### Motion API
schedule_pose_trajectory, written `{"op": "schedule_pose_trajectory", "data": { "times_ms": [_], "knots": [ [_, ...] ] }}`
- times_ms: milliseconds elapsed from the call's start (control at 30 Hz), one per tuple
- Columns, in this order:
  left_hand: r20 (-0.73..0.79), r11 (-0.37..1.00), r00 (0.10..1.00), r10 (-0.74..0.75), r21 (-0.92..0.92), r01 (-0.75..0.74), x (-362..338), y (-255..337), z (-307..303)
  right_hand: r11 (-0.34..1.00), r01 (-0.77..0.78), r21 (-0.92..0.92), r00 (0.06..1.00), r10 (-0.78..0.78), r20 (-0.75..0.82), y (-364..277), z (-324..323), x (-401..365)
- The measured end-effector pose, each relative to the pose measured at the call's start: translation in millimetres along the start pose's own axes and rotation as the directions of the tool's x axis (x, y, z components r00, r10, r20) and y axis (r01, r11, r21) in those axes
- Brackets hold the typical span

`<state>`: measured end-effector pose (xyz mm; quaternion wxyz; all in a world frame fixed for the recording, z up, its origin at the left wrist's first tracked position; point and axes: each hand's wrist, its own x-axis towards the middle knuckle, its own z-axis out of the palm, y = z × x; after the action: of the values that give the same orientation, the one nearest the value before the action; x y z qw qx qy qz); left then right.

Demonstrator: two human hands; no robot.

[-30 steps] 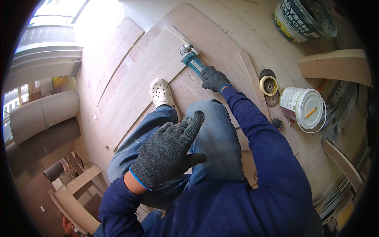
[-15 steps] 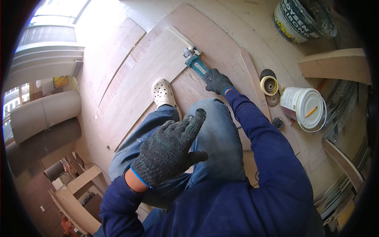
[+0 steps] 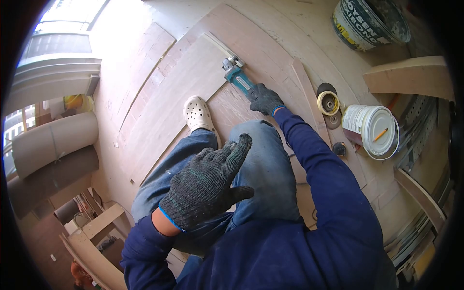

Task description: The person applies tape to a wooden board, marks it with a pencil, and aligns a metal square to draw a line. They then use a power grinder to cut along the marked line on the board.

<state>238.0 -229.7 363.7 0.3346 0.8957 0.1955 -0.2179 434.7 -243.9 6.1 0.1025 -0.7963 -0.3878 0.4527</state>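
My right hand, in a dark knit glove, is wrapped round the rear body of a teal angle grinder. The grinder's metal head lies at the edge of a pale wooden board, close to a narrow strip along that edge. My left hand, gloved alike, is raised over my thighs. Its index finger and thumb are stretched apart, and it holds nothing that I can see. One cream clog rests on the board.
To the right lie a long wooden strip, a yellow-rimmed disc, a white lidded pail with a pencil on it, and a large dark bucket. Curved wooden pieces stand beyond. Large rolls lie left.
The view has shifted very slightly. Both hands and the angle grinder keep the same positions relative to the board.
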Motion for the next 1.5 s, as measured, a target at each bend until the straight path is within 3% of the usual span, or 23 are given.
{"op": "schedule_pose_trajectory", "data": {
  "times_ms": [1133, 1200, 1233, 1500],
  "knots": [
    [0.023, 1.0, 1.0, -0.012, 0.02, 0.011, 2.6, -1.1, 6.5, 0.999, -0.016, 0.034, 0.999, 0.017, -0.029, 6.8, 16.3, 14.5],
    [0.033, 1.0, 0.999, -0.022, 0.018, 0.022, 3.5, -2.3, 6.2, 0.991, 0.131, -0.017, 0.99, -0.132, -0.054, 20.7, 34.8, 32.6],
    [0.043, 0.999, 0.999, -0.032, 0.015, 0.032, 4.0, -3.5, 5.9, 0.991, 0.131, -0.016, 0.99, -0.132, -0.054, 13.2, 23.8, 21.4],
    [0.077, 0.997, 0.994, -0.082, 0.012, 0.082, 6.3, -18.8, 13.9, 0.992, 0.009, 0.122, 1.0, -0.01, 0.01, 3.0, 3.0, 6.3]
  ]
}}
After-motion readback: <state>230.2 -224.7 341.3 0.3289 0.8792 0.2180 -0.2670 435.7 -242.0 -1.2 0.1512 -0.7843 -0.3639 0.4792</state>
